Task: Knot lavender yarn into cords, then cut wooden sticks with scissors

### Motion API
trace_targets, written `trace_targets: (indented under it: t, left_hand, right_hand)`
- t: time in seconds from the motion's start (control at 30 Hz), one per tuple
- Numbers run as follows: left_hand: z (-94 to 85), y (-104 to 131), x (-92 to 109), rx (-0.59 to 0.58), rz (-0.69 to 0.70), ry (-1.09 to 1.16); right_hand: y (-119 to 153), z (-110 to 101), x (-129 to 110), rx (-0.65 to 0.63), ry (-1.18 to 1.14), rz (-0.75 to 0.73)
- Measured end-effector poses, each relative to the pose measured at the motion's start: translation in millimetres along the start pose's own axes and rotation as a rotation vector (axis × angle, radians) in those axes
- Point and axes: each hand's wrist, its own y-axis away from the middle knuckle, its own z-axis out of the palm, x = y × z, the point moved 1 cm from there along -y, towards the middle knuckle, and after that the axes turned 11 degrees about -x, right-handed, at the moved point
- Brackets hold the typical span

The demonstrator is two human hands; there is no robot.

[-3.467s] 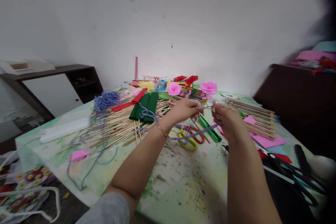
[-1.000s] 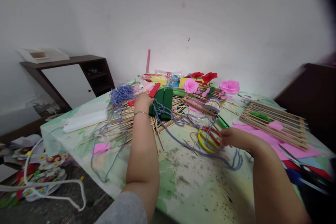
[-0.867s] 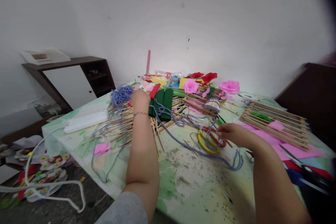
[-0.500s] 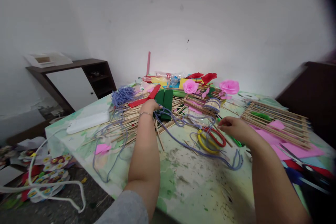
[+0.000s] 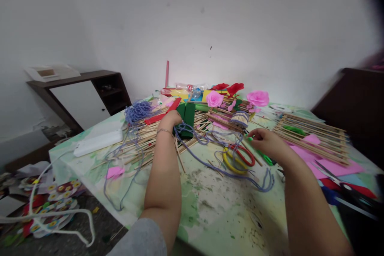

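Note:
My left hand reaches to the dark green folded paper, over a spread of thin wooden sticks. Its fingers are mostly hidden, so whether they grip anything is unclear. Purple yarn trails from beside that hand across the table toward the right. My right hand hovers with fingers half curled and apart, nothing visible between them. Just below its fingertips lies a green-handled tool. Scissors with one red and one yellow handle loop rest to its left, tangled with yarn.
A purple yarn bundle and a white power strip occupy the left. Pink paper flowers and a small stick roll stand behind. At right are a wooden stick frame and black scissors. A white cable hangs at the left edge.
The view has shifted slightly. My right hand has moved a little closer to the green-handled tool. My left hand stays by the green paper.

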Motion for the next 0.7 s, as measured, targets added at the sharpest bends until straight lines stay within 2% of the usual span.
trace_targets:
  t: [0.1, 0.17, 0.23, 0.3, 0.4, 0.43, 0.53, 0.7]
  left_hand:
    - [-4.5, 7.7, 16.1, 0.075, 0.13, 0.082]
    - [-5.8, 22.1, 36.4, 0.089, 0.268, 0.156]
    - [-3.3, 44.3, 62.8, 0.051, 0.493, 0.32]
    - [3.2, 69.9, 89.9, -0.058, 0.672, 0.426]
    - [17.5, 100.7, 120.9, -0.284, 0.764, 0.389]
    - [22.1, 106.6, 127.5, -0.311, 0.773, 0.371]
    - [33.0, 111.6, 137.5, -0.285, 0.782, 0.322]
    - [39.8, 105.9, 138.5, -0.178, 0.791, 0.316]
  right_hand:
    - [5.2, -1.7, -6.4, 0.02, -0.181, -0.084]
    - [11.2, -1.8, -15.4, -0.027, -0.4, -0.188]
    - [17.6, -1.3, -25.6, -0.093, -0.611, -0.314]
    - [22.6, -0.5, -34.0, -0.137, -0.762, -0.428]
    - [26.8, 0.3, -41.4, -0.159, -0.898, -0.565]
    - [27.7, 0.3, -43.0, -0.154, -0.924, -0.602]
    - [30.0, -0.4, -46.6, -0.117, -0.97, -0.673]
    - [33.9, -4.6, -49.9, -0.094, -0.937, -0.703]
